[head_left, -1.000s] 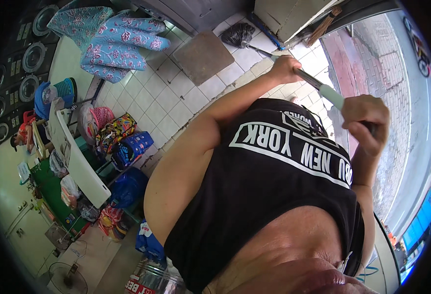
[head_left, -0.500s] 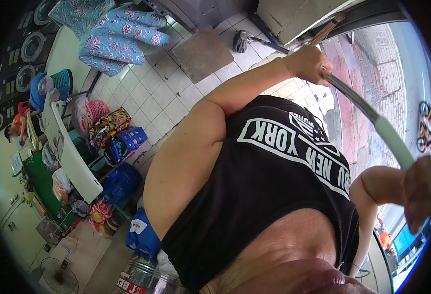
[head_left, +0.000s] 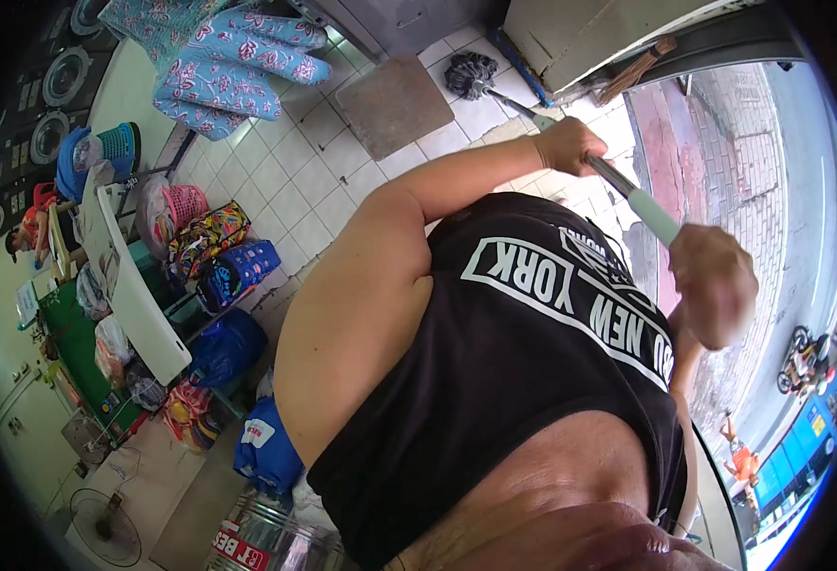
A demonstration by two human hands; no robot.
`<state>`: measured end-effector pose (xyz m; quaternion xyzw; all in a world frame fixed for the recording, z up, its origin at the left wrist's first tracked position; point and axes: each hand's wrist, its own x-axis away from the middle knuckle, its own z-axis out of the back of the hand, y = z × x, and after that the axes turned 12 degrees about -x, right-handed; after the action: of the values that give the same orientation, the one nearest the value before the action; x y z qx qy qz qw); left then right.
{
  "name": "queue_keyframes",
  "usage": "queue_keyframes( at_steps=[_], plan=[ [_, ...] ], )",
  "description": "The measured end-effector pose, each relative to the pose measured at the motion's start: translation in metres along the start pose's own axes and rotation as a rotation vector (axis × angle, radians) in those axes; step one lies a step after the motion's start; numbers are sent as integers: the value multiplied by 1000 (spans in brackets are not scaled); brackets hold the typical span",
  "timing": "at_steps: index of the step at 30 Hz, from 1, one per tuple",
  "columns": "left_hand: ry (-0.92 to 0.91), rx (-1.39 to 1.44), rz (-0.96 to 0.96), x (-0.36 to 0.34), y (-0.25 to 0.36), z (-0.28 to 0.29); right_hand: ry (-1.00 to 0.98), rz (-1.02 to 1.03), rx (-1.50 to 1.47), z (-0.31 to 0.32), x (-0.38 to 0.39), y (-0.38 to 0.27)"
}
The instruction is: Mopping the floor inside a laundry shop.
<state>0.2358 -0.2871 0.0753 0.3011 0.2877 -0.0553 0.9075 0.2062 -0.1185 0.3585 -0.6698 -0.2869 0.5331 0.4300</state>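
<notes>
A mop's grey strand head (head_left: 468, 74) lies on the white tiled floor (head_left: 295, 181), beside a bare square slab (head_left: 392, 107), and its metal pole (head_left: 613, 173) slants toward me. My left hand (head_left: 569, 145) is closed around the middle of the pole. Further down, beyond the pale green grip (head_left: 655, 215), my right hand (head_left: 712, 284) is wrapped round the top end of the handle, slightly blurred.
A straw broom (head_left: 639, 68) leans by the open doorway; outside are pavement (head_left: 742, 162), a motorcycle (head_left: 804, 362) and people. At left are stacked machines (head_left: 64, 81), a draped blue floral cloth (head_left: 233, 71), a white table (head_left: 147, 285), bags (head_left: 223, 347), a fan (head_left: 104, 523) and another person (head_left: 33, 233).
The mop swung right and toward me half a second ago and has now moved back out, both hands still gripping it. A motorcycle outside has moved down the view.
</notes>
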Motion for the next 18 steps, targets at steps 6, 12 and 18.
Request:
queue_keyframes(
  at_steps=[6, 12, 18],
  plan=[
    [-32, -48, 32, 16, -65, 4, -221, -112, 247, -3, -9, 46],
    [-106, -152, 147, 39, -97, 9, -270, -292, 200, -24, -4, 85],
    [152, -112, 224, 48, -37, 10, -486, -177, 111, -32, 0, 58]
  ],
)
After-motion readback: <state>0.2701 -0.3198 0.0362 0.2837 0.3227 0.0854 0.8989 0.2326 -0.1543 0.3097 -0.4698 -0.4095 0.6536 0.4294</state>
